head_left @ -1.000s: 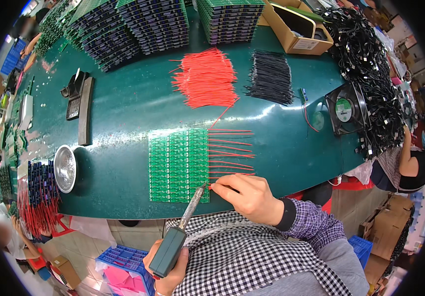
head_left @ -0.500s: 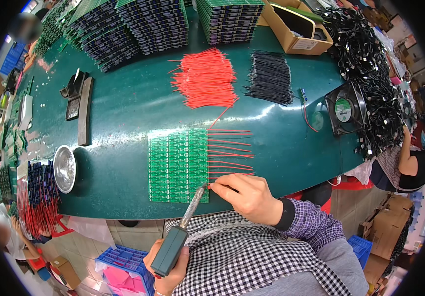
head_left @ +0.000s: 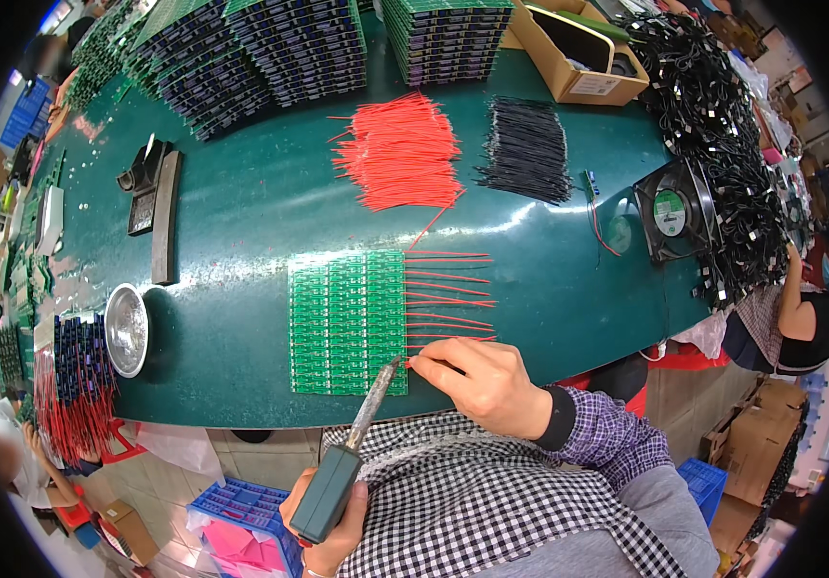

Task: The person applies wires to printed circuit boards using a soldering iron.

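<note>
My left hand (head_left: 345,528) is wrapped round the dark grey handle of a soldering iron (head_left: 328,493). The iron slants up and to the right, its tip at the right edge of a green circuit board panel (head_left: 347,323). Close beside that tip, my right hand (head_left: 486,383) pinches the end of a short red wire (head_left: 409,362) against the board's edge; most of this wire is hidden by the fingers. Above it, several red wires (head_left: 448,288) stick out to the right from the same edge in a row. The panel lies flat on the green table (head_left: 231,356).
Behind the panel lie a pile of red wires (head_left: 400,154) and a bundle of black wires (head_left: 527,149). Circuit board stacks (head_left: 299,58) stand at the back. A fan (head_left: 672,214) and black cables (head_left: 713,125) are right; a metal bowl (head_left: 126,330) and iron stand (head_left: 144,188) left.
The soldering iron's handle has shifted very slightly to the left, with its tip staying at the board's edge. My right hand keeps its place.
</note>
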The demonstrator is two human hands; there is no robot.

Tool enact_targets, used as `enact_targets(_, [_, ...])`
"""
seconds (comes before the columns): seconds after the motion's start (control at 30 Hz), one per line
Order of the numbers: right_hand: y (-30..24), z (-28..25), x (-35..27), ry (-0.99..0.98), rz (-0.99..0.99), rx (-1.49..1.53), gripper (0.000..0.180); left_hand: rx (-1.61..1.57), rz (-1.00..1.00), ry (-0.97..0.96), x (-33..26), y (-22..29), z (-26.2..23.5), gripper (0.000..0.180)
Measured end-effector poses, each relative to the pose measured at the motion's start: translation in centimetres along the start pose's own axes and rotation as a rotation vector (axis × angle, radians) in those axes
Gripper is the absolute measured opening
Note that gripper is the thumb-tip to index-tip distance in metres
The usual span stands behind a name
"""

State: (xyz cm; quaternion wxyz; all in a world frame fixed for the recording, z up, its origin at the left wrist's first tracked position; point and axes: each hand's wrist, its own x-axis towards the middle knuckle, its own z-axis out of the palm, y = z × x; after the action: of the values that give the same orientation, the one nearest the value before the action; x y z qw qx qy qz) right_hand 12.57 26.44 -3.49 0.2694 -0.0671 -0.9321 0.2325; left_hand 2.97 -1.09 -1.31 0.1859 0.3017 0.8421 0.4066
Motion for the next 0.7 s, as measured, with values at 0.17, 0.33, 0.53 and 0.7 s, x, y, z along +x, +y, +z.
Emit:
enact_targets(0.17, [0.1, 0.1, -0.2, 0.001, -0.007, -0.007, 0.027, -0.046, -0.020, 0.020, -0.3, 0.0, 0.0, 0.025])
enact_targets(0.33, [0.0, 0.1, -0.1, 0.014, 0.009, 0.019, 0.025, -0.051, -0.044, 0.033, -0.3, 0.2, -0.1, 0.026])
enact_targets(0.53, [-0.2, -0.3, -0.1, -0.012, 0.001, 0.004, 0.024, -0.007, -0.014, -0.022, -0.1, 0.7, -0.8, 0.024])
enact_targets(0.7, [-0.3, -0.3, -0.3, -0.009, -0.006, 0.003, 0.024, 0.074, 0.032, -0.053, 0.4, 1.6, -1.1, 0.023])
